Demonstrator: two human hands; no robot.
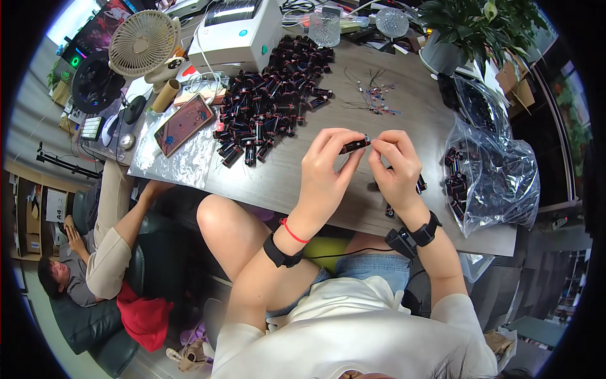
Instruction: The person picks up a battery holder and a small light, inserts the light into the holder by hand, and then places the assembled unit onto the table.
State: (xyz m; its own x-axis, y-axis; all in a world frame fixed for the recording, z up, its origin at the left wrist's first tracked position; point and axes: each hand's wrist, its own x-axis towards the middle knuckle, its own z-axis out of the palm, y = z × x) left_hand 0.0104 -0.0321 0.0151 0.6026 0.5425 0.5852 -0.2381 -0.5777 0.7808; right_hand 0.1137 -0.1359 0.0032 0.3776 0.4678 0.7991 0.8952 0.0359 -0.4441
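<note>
My left hand (325,167) pinches a small black cylindrical part (353,146) with a shiny end between thumb and fingers, held above the grey desk (413,101). Close against that end are the closed fingertips of my right hand (399,169); what they grip is too small to make out. More black parts (421,184) lie on the desk, partly hidden by my right hand. Beyond and to the left spreads a large heap of similar black parts (268,98) with thin wires. Loose coloured wires with small ends (377,95) are scattered farther off.
To the right lies a clear plastic bag (502,186) beside several black parts (456,183). A phone (184,125) rests on plastic at the left. A white printer (233,38), fan (144,43) and potted plant (442,54) stand behind. Another person (79,278) reclines at far left.
</note>
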